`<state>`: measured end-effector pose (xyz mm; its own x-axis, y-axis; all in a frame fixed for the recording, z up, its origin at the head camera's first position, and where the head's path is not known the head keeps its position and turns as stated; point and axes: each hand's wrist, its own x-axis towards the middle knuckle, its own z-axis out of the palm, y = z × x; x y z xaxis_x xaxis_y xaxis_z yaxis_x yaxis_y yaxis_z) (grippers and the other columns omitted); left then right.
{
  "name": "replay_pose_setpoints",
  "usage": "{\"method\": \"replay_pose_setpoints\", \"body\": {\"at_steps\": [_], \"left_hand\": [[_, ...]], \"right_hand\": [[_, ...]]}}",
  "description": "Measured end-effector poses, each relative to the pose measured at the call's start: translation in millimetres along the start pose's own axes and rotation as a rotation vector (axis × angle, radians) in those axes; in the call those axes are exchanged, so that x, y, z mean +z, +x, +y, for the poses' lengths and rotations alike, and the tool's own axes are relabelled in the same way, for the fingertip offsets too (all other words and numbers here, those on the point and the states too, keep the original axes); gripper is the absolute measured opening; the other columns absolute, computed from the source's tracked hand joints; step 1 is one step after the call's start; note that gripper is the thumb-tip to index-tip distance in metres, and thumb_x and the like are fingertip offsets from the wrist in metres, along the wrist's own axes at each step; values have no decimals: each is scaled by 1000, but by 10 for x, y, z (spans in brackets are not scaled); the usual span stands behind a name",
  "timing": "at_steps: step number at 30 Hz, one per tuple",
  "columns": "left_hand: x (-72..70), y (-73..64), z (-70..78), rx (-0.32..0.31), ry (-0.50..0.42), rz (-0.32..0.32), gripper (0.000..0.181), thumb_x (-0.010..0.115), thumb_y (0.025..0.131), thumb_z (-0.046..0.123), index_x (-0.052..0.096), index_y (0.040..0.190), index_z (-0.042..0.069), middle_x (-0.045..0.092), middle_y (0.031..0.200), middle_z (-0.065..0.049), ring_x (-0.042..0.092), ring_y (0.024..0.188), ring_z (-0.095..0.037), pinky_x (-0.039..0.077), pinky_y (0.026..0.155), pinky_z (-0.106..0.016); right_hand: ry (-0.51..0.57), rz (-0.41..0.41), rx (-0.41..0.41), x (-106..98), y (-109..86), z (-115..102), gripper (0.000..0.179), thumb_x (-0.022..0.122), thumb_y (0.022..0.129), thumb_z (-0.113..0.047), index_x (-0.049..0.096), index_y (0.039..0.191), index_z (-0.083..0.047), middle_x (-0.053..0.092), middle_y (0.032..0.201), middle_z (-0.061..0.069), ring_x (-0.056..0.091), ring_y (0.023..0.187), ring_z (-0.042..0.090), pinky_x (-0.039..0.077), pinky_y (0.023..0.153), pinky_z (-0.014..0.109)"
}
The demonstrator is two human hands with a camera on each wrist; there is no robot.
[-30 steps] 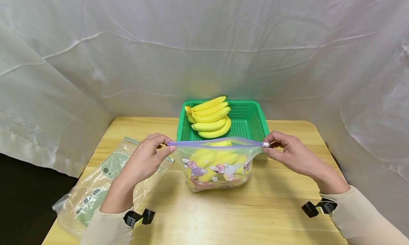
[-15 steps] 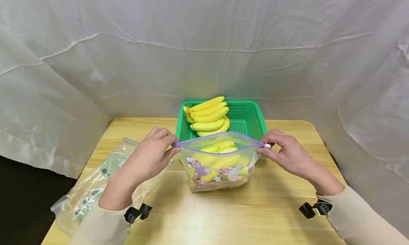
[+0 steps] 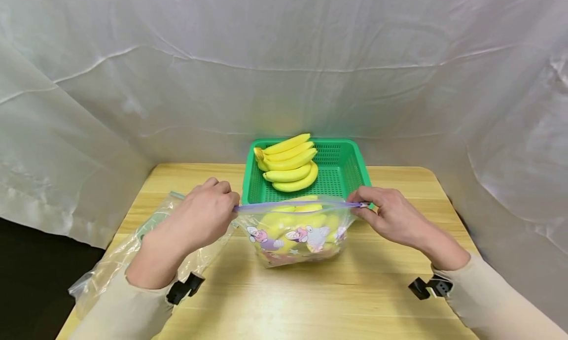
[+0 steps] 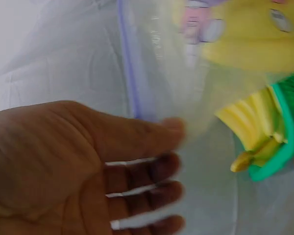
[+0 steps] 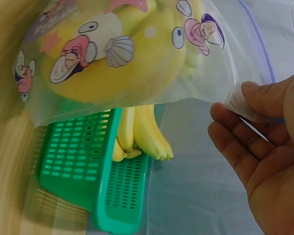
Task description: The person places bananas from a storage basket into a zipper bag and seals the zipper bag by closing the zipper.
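A clear zip bag point(image 3: 284, 241) with cartoon prints and a purple zip strip stands on the table, with yellow bananas point(image 5: 152, 58) showing through its wall. My left hand point(image 3: 208, 212) pinches the strip's left end between thumb and forefinger; in the left wrist view the other fingers extend below the thumb. At the opposite end, my right hand point(image 3: 386, 212) pinches the top corner of the bag near the small white slider point(image 3: 365, 204). Drawn nearly straight between both hands, the bag's mouth looks almost flat.
Behind the bag stands a green basket point(image 3: 350, 170) holding a bunch of bananas point(image 3: 288, 160). A second clear bag with green prints point(image 3: 128, 256) lies flat on the table point(image 3: 301, 300) at left, partly under my left forearm. Pale sheeting point(image 3: 284, 59) hangs at the back and sides.
The bag's mouth, gaping half a second ago, is now pulled nearly flat. My left hand has shifted slightly left and turned over more; the right hand has moved a little left.
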<state>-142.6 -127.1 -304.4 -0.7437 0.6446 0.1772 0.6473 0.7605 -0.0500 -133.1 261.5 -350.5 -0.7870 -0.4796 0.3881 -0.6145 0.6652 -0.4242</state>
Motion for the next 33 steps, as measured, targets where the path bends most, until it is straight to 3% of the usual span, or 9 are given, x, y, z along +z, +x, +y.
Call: {"method": "replay_pose_setpoints", "body": {"at_steps": [2, 5, 9, 12, 16, 21, 28, 30, 33], "left_hand": [[-41, 39, 53, -25, -31, -47, 8, 79, 91, 12, 72, 93, 10, 62, 88, -3, 53, 82, -26, 49, 72, -40], [-31, 147, 120, 0, -80, -63, 15, 78, 93, 20, 71, 102, 11, 66, 98, -2, 57, 91, -26, 51, 80, -43], [64, 266, 155, 82, -103, 28, 6, 75, 97, 19, 72, 96, 14, 66, 93, 2, 57, 88, -22, 50, 80, -38], [112, 289, 142, 118, -89, 97, 11, 73, 98, 15, 70, 87, 16, 62, 84, 5, 53, 81, -20, 47, 76, -33], [120, 283, 118, 158, -72, 109, 12, 78, 96, 16, 69, 87, 15, 62, 83, 4, 54, 81, -20, 47, 76, -33], [45, 229, 136, 186, -9, 31, 15, 79, 94, 14, 66, 86, 12, 61, 81, 2, 54, 79, -21, 48, 76, -34], [-157, 240, 278, 53, -60, -251, 12, 68, 97, 15, 64, 86, 12, 57, 83, 1, 54, 83, -22, 51, 79, -40], [-151, 300, 347, 63, -76, -240, 10, 70, 96, 20, 66, 90, 13, 59, 87, 1, 54, 86, -23, 51, 80, -41], [-97, 377, 442, 120, -78, -155, 14, 75, 95, 26, 67, 94, 14, 63, 90, 2, 53, 86, -22, 48, 79, -38]], "right_hand": [[7, 6, -22, -5, 19, -16, 24, 78, 89, 1, 71, 99, -21, 78, 96, -6, 70, 82, 10, 44, 59, 24], [1, -1, -32, -18, 37, -33, 23, 79, 89, 0, 71, 99, -20, 78, 96, -5, 71, 82, 11, 44, 60, 24], [-39, -3, -26, -35, 52, -55, 24, 82, 88, -5, 69, 102, -20, 74, 99, -8, 67, 85, 10, 48, 65, 28], [-58, 8, -53, -31, 85, -75, 25, 84, 88, -9, 69, 105, -20, 70, 100, -9, 62, 89, 8, 51, 70, 31], [-55, 14, -90, -17, 123, -92, 20, 83, 88, -6, 72, 100, -18, 68, 96, -9, 60, 87, 5, 54, 71, 31], [-31, -25, -103, -20, 116, -128, 18, 78, 92, -3, 70, 98, -18, 66, 94, -10, 56, 81, 2, 53, 67, 28], [1, -38, -213, 19, 213, -276, 20, 75, 93, -1, 66, 99, -19, 60, 92, -12, 48, 76, 1, 45, 64, 21], [6, -35, -227, 32, 238, -305, 21, 75, 93, -1, 65, 98, -19, 59, 92, -12, 48, 75, 1, 45, 64, 21], [-2, -48, -215, 37, 251, -335, 20, 75, 94, -3, 64, 97, -19, 58, 91, -12, 49, 74, 3, 45, 64, 21]]}}
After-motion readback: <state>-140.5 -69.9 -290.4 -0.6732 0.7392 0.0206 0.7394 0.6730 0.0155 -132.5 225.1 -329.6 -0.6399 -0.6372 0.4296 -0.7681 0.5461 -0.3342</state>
